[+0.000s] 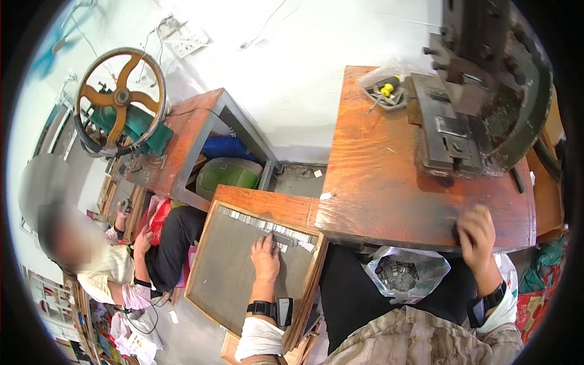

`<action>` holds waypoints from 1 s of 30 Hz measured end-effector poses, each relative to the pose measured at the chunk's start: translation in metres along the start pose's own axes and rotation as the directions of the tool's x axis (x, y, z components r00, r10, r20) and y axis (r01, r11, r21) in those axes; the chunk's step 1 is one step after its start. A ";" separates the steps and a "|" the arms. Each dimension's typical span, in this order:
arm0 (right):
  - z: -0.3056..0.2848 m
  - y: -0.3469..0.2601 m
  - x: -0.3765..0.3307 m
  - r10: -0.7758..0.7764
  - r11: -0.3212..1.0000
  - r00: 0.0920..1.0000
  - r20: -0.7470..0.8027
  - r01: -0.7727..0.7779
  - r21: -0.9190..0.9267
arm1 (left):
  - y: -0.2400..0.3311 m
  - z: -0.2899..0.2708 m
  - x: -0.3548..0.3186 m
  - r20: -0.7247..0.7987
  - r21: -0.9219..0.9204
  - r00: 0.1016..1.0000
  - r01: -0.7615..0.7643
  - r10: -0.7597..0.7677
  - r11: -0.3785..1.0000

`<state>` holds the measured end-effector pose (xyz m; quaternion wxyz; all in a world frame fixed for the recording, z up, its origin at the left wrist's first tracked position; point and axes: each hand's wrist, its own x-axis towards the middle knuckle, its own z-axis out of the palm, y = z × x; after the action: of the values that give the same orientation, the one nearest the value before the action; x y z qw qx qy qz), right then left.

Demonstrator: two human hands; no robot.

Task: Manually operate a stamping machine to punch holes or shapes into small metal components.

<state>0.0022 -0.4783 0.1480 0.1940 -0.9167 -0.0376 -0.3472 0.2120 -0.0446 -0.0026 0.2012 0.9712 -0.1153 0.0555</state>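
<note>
My left hand [266, 260] is over a shallow wood-framed tray [228, 267], its bent fingertips pinched down on small metal pieces [294, 235]. These silvery pieces lie in a slanting band along the tray's far side. My right hand [476, 234] is above the front edge of the wooden bench [371, 182], smeared by motion, with its fingers partly curled. A dark patch shows beside its fingertips, and I cannot make out whether it is a held thing. Between my legs sits a plastic bag [426, 267] with many metal pieces [396, 275] inside.
A heavy dark press [450, 134] stands at the bench's right. Behind it lies a clear bag of tools [386, 91], including a yellow-handled one. To the left, another person [115, 261] sits near a machine with a large spoked handwheel [121, 97]. A green sack [228, 177] is under that machine's table.
</note>
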 end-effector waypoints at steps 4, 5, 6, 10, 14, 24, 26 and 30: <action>0.051 -0.065 0.020 -0.442 0.843 0.840 0.315 0.269 0.467 | -0.039 0.012 -0.002 -0.165 -0.230 0.986 -0.007 -0.032 0.973; 0.079 -0.085 0.031 -0.548 0.752 0.757 0.356 0.260 0.606 | -0.044 0.008 -0.003 -0.166 -0.233 0.985 0.009 -0.049 0.972; 0.110 -0.096 0.029 -0.522 0.773 0.764 0.379 0.236 0.589 | -0.036 0.005 0.004 -0.104 -0.246 0.994 0.019 -0.046 0.969; 0.235 -0.131 0.038 -0.315 0.891 0.826 0.467 0.087 0.446 | -0.016 -0.008 0.016 -0.004 -0.194 0.999 0.034 -0.036 0.980; 0.318 -0.159 0.053 -0.085 0.990 0.813 0.576 0.002 0.144 | -0.012 -0.016 0.028 0.184 -0.158 0.979 0.114 -0.084 0.981; 0.338 -0.166 0.044 -0.092 0.992 0.889 0.449 0.045 0.114 | -0.019 -0.022 0.027 0.335 -0.364 0.932 0.263 -0.139 0.894; 0.334 -0.171 0.045 -0.131 0.985 0.845 0.518 0.051 0.166 | -0.021 -0.020 0.023 0.299 -0.410 0.945 0.254 -0.134 0.876; 0.326 -0.182 0.044 -0.115 0.968 0.851 0.512 -0.020 0.251 | -0.017 -0.025 0.021 0.154 -0.321 0.987 0.013 0.038 0.947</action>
<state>0.2011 -0.1892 0.0132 0.2801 -0.9439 -0.1546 -0.0824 0.2355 -0.0236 0.0167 0.3461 0.9261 -0.1447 -0.0401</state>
